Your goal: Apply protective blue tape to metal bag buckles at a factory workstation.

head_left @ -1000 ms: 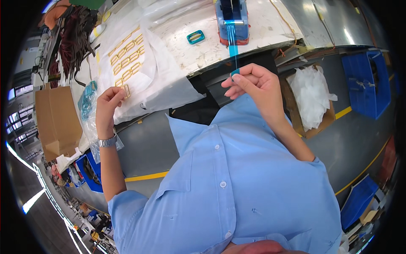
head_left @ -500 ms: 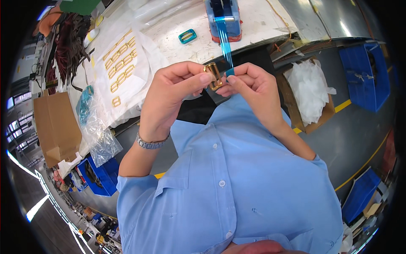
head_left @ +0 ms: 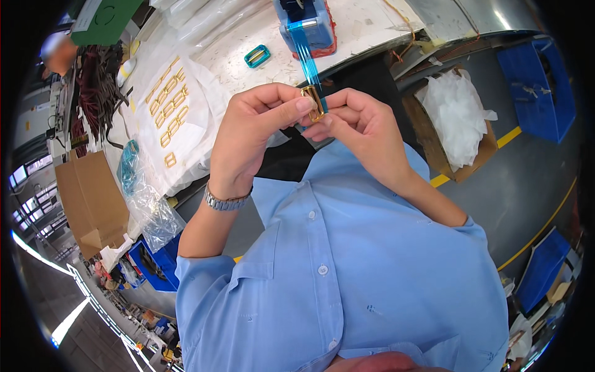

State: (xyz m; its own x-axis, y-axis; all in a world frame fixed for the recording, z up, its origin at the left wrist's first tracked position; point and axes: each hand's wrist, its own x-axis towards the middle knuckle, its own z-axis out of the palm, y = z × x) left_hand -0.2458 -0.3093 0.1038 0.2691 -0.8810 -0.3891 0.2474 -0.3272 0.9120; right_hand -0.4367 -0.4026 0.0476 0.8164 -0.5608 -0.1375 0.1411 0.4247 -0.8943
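My left hand (head_left: 257, 124) pinches a gold metal slider buckle (head_left: 315, 102) between thumb and fingers. Beside it, my right hand (head_left: 365, 127) grips the end of a shiny blue tape strip (head_left: 306, 61), its thumb close to the buckle's lower end. The strip runs taut from a blue tape dispenser (head_left: 320, 31) down to the buckle, passing behind its right side. My fingers partly hide where tape and buckle meet. On the white table (head_left: 248, 77), left of the dispenser, lies another buckle with blue tape around its frame (head_left: 257, 56).
Several gold buckles (head_left: 171, 108) lie in rows on white sheeting at the left. Near them are a clear plastic bag (head_left: 152, 211) and an open cardboard box (head_left: 93, 201). At the right stand a box of white wrapping (head_left: 455, 121) and a blue bin (head_left: 536, 93).
The tape and the buckle have come together at my fingertips; before, the strip's end was held slightly right of the buckle. My right hand has moved left. The whole view has shifted a little.
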